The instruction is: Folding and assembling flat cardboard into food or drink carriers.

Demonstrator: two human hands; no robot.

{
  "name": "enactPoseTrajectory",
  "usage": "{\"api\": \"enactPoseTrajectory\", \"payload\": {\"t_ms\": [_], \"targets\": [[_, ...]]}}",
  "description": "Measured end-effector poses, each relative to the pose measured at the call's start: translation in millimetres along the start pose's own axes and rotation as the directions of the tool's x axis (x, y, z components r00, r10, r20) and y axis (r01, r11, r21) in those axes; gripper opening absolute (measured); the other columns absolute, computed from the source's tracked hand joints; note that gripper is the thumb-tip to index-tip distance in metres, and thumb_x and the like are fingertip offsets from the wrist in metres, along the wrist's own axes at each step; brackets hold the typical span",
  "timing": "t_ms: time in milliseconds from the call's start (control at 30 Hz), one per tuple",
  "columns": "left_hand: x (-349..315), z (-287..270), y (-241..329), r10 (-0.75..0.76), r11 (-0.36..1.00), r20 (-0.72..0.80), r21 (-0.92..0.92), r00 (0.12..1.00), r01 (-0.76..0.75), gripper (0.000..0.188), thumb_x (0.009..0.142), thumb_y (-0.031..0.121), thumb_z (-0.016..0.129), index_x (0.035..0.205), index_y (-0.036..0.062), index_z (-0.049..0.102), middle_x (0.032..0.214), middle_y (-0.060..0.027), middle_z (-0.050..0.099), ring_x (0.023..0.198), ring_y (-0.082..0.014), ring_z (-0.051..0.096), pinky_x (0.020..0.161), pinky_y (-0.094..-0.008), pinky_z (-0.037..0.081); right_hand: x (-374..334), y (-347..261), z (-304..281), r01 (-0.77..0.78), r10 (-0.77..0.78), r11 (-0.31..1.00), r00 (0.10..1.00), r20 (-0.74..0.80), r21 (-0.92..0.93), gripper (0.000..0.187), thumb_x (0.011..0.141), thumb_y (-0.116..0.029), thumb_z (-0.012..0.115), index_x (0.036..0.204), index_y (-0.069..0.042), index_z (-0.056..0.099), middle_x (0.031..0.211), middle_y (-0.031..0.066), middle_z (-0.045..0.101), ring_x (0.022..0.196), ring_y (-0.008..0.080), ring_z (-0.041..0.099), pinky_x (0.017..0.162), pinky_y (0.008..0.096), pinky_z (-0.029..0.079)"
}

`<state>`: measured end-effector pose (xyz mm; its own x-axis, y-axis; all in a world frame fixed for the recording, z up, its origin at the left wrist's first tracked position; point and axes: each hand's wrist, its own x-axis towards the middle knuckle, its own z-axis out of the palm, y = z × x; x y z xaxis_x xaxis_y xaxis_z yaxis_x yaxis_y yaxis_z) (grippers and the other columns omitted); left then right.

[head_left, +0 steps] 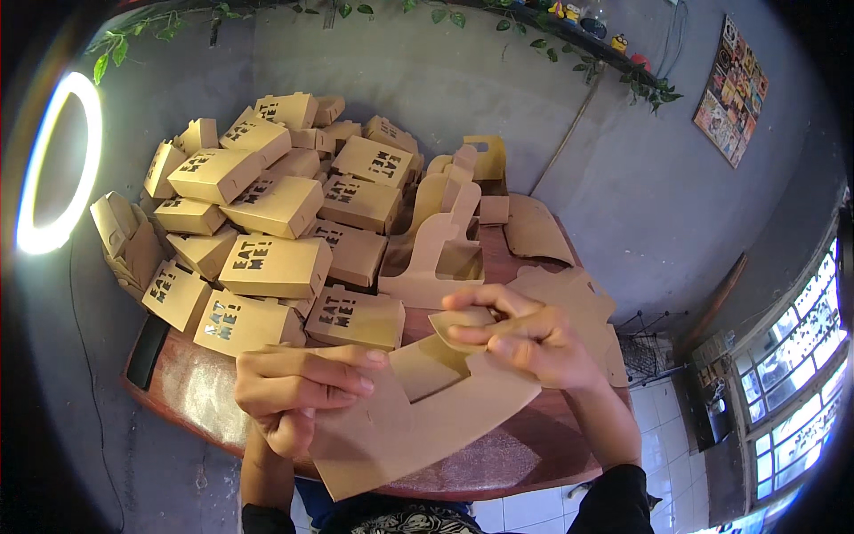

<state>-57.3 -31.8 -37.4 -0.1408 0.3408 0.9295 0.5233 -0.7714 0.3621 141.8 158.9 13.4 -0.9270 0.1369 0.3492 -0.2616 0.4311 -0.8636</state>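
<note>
A partly folded brown cardboard box blank [431, 432] is held up in front of me, over the table's near edge. My left hand [298, 392] pinches its left side, fingers curled over the edge and thumb below. My right hand [529, 343] grips the far right part, where a small flap stands bent up between thumb and fingers. Between the hands the card forms a shallow trough with a raised wall. Just beyond it lie folded closed boxes [356, 318] with dark printing on their lids.
A heap of finished cardboard boxes [276, 206] covers the left of the reddish table [196, 374]. Open, half-formed boxes [458, 231] stand at the centre back. Flat blanks [569, 298] lie at right. A lit ring lamp [58, 165] stands far left, and a wire rack [654, 343] is beyond the right edge.
</note>
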Motion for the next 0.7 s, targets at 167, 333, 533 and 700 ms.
{"api": "enactPoseTrajectory", "payload": {"t_ms": [167, 333, 533, 700], "targets": [[-1, 1, -2, -0.013, 0.999, -0.015, 0.029, 1.000, 0.013, 0.044, 0.097, 0.026, 0.048, 0.067, -0.0017, 0.065, 0.074, -0.0148, 0.071, 0.079, -0.0336, 0.074, 0.068, -0.0426, 0.061, -5, 5, 2, -0.069, 0.085, 0.993, 0.982, -0.171, 0.100, 0.024, 0.091, -0.015, 0.068, 0.103, 0.005, 0.071, 0.121, 0.0253, 0.061, 0.115, 0.0341, 0.058, 0.103, 0.0461, 0.043], [6, -5, -7, -0.056, 0.992, 0.037, -0.107, 0.998, 0.060, 0.031, 0.090, 0.016, 0.052, 0.070, -0.0025, 0.066, 0.078, -0.0153, 0.071, 0.082, -0.0342, 0.073, 0.073, -0.0424, 0.061, -8, 14, 4, 0.089, -0.061, 0.986, 0.978, -0.199, 0.138, 0.013, 0.092, -0.004, 0.062, 0.085, 0.005, 0.069, 0.104, 0.0141, 0.068, 0.111, 0.0283, 0.062, 0.095, 0.0395, 0.048], [49, -15, 27, -0.577, 0.801, 0.348, 0.064, 0.739, 0.595, 0.019, 0.079, 0.000, 0.063, 0.096, -0.0036, 0.070, 0.088, -0.0147, 0.072, 0.082, -0.0254, 0.072, 0.079, -0.0307, 0.057, -14, 16, 8, 0.100, -0.071, 0.990, 0.964, -0.256, 0.101, 0.011, 0.091, -0.002, 0.061, 0.086, 0.005, 0.068, 0.102, 0.0116, 0.068, 0.108, 0.0267, 0.063, 0.093, 0.0394, 0.049], [64, -40, 2, -0.489, 0.767, 0.691, 0.051, 0.532, 0.639, 0.030, 0.080, 0.006, 0.076, 0.108, 0.0002, 0.066, 0.112, -0.0124, 0.066, 0.101, -0.0183, 0.065, 0.085, -0.0286, 0.053, -14, 0, 15, 0.052, -0.067, 0.996, 0.968, -0.240, -0.070, 0.012, 0.093, -0.007, 0.062, 0.093, 0.004, 0.068, 0.107, 0.0136, 0.067, 0.107, 0.0233, 0.064, 0.093, 0.0357, 0.048]]}}
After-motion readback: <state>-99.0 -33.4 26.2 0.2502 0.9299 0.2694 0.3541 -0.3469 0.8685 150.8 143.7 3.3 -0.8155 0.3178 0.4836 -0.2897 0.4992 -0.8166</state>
